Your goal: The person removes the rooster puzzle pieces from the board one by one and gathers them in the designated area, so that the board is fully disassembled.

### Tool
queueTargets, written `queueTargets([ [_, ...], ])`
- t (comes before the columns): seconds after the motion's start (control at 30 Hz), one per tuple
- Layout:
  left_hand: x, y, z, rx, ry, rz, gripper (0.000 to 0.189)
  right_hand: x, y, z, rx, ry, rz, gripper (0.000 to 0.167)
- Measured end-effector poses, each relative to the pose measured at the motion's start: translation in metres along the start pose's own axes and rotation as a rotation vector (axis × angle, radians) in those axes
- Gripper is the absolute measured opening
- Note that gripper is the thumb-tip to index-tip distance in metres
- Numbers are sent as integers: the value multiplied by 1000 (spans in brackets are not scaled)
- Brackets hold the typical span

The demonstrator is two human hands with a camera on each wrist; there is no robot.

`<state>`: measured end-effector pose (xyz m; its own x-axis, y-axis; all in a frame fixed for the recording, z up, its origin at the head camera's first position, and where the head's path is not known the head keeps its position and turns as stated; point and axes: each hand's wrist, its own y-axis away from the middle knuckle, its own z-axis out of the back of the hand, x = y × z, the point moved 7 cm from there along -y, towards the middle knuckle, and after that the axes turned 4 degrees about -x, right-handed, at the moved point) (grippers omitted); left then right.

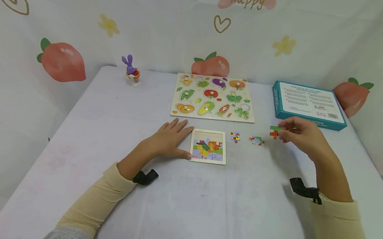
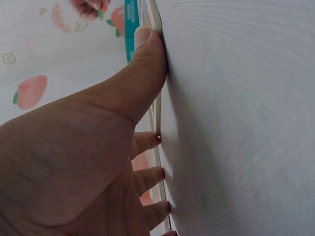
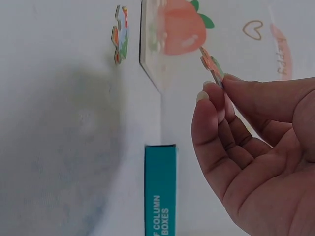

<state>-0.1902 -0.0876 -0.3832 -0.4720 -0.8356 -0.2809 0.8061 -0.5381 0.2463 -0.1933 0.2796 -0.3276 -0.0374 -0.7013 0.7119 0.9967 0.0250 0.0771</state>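
Observation:
A puzzle piece (image 1: pixel 274 132), green above and red-orange below, is pinched between the thumb and fingers of my right hand (image 1: pixel 302 137). The right wrist view shows that piece (image 3: pixel 211 66) held edge-on, raised off the table. My left hand (image 1: pixel 169 140) rests with spread fingers at the left side of a small wooden puzzle tray (image 1: pixel 207 163), its thumb touching the frame. Several joined pieces (image 1: pixel 209 149) with a bird picture fill the lower part of the tray; its upper part shows bare wood. Two loose puzzle pieces (image 1: pixel 235 137) lie between the tray and my right hand.
Behind the tray lies a vegetable peg board (image 1: pixel 197 95). A teal box (image 1: pixel 310 104) sits at the back right, just beyond my right hand. At the back left stands a purple rabbit figurine (image 1: pixel 131 71). A printed cloth hangs behind the table.

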Motion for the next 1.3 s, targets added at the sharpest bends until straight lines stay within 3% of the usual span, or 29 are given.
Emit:
queueTargets([
  [0.7,0,1,1,-9,6,-6,102,-37,-10,-10,158,30,-118,34],
  [1.3,-1,1,2,-7,-3,-6,102,-45,-11,-15,176,42,-139,32],
])
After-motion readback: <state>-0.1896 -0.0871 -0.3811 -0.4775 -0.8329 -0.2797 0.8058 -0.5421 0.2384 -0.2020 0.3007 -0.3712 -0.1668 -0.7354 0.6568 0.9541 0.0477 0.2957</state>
